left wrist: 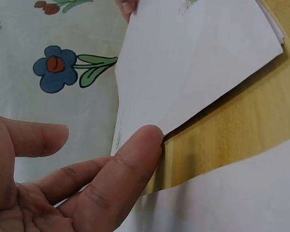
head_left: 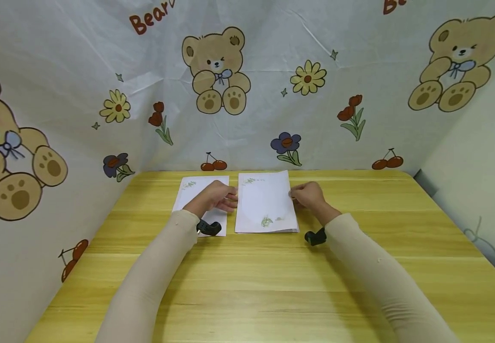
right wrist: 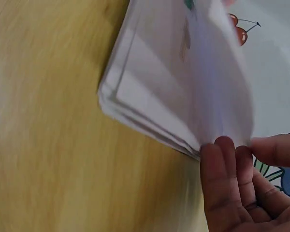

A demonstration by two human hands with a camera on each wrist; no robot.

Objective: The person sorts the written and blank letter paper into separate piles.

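Paper comes in two lots here: one stack (head_left: 264, 205) in the middle of the frame, several layers thick but I can't count the sheets, and one loose-looking lot, the left paper (head_left: 195, 190), just left of it. Can't tell if that one's a single sheet.

Two hands in play. Right hand (head_left: 309, 195) is pinching one top sheet (right wrist: 222, 87) at the stack's right edge, thumb against fingers, and that sheet bows up off the layers below. Left hand (head_left: 219, 195) is loosely spread with the thumb well apart, one fingertip touching the stack's left edge, nothing gripped.

Edge-wise, a narrow strip of wood separates the two lots. The stack's top edge sits right near the bench's (head_left: 247, 281) far edge, where the backdrop (head_left: 264, 28) with three bears starts, so not much room up there. Way more wood toward the bottom and right of the frame.
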